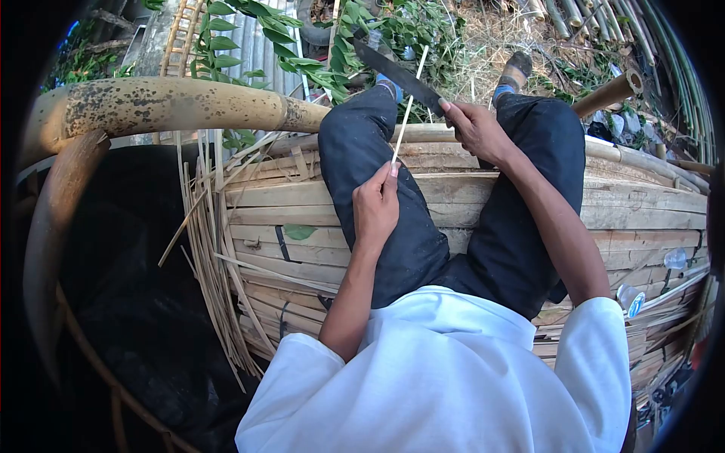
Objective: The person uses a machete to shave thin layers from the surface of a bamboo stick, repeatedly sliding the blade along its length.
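My left hand (375, 208) is closed around the lower end of a thin, pale bamboo strip (408, 107), held over my left thigh. The strip slants up and away from me, its far end free. In my right hand (479, 133) is a machete (398, 73) with a long dark blade, gripped near my right knee. The blade points up and to the left and crosses the strip in this view. Most of the machete's handle is hidden by my fingers.
I sit on a slatted bamboo platform (453, 191). A bundle of thin strips (209, 283) lies at its left side, beside a thick bamboo pole (189, 104). Plastic cups (629, 297) stand at the right. Ahead are leafy branches (419, 30) and cut bamboo poles (585, 16).
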Motion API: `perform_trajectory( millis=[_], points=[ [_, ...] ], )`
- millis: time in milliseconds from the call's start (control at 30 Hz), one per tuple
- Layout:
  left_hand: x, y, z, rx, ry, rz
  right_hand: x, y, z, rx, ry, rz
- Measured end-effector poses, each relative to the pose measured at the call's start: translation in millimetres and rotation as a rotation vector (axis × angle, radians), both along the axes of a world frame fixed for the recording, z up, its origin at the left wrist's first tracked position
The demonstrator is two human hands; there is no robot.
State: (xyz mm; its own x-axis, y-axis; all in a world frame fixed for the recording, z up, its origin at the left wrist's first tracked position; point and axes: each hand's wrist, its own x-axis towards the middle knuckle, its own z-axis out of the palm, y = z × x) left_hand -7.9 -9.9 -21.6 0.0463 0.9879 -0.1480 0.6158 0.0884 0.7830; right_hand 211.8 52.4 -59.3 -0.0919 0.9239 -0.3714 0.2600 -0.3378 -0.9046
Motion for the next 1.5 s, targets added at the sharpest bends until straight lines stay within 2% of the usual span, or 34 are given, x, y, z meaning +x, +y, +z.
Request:
perform_trajectory(
  millis=[100,167,233,267,300,367,400,433,500,533,567,633,700,767,833,900,967,1033,1100,1167,1267,1300,1367,1433,1500],
  points=[
    [-3,-2,0,-0.034,0.018,-0.001,7,-3,8,-0.013,-0.016,0.072],
    [2,1,0,-0.007,0.001,-0.005,2,-3,11,0.029,0.015,0.006],
    [1,0,2,0.022,-0.009,-0.014,-3,-7,15,-0.072,0.038,0.046],
    [0,0,3,-0.016,0.011,-0.002,-2,-8,-2,0.053,-0.039,0.167],
    [0,0,4,-0.056,0.029,0.008,0,-8,1,0.052,-0.042,0.161],
    [4,2,4,-0.035,0.01,0.0,-1,-5,6,0.104,0.018,-0.048],
    [3,2,5,-0.014,-0.002,-0.002,-3,-1,3,-0.006,0.168,-0.136],
    [0,0,4,-0.014,0.002,0.0,-4,-4,2,-0.007,0.172,-0.134],
    [-1,1,1,-0.06,0.059,0.006,-3,-10,4,-0.05,0.043,0.14],
    [0,2,1,-0.06,0.054,0.003,-3,-12,1,0.094,0.007,0.111],
    [1,2,3,-0.057,0.03,0.002,-1,-10,0,0.091,0.003,0.11],
    [-1,-1,2,-0.057,0.012,0.016,-3,-3,2,0.0,0.162,-0.129],
    [-1,1,0,-0.049,0.02,0.0,-5,-7,4,-0.064,0.114,-0.089],
    [-2,1,0,-0.058,0.011,0.003,-2,-11,2,0.042,-0.002,0.163],
    [1,2,3,-0.073,0.003,0.017,-1,-6,8,0.111,-0.005,0.114],
    [4,4,9,-0.051,0.018,0.001,-5,-3,6,-0.114,0.137,-0.071],
    [1,2,9,-0.069,0.027,0.01,-3,-9,-1,-0.04,0.029,0.193],
    [4,3,7,-0.092,0.028,0.021,-1,-10,10,0.087,0.042,0.123],
    [2,3,6,-0.04,0.016,-0.005,-4,-3,4,-0.043,0.139,-0.084],
    [0,1,5,-0.062,0.041,-0.001,-4,-6,7,-0.099,0.119,-0.051],
    [3,4,7,-0.089,0.025,0.005,-1,-10,9,0.114,0.029,0.104],
    [2,3,7,-0.097,0.0,0.018,0,-9,8,0.113,0.028,0.11],
    [-1,0,4,-0.1,0.02,0.022,-3,-5,8,-0.105,0.094,-0.037],
    [0,3,4,-0.09,0.032,0.007,-2,-10,5,-0.053,0.006,0.174],
    [1,1,5,-0.112,0.003,0.036,1,-9,6,0.094,0.018,0.086]
  ],
)
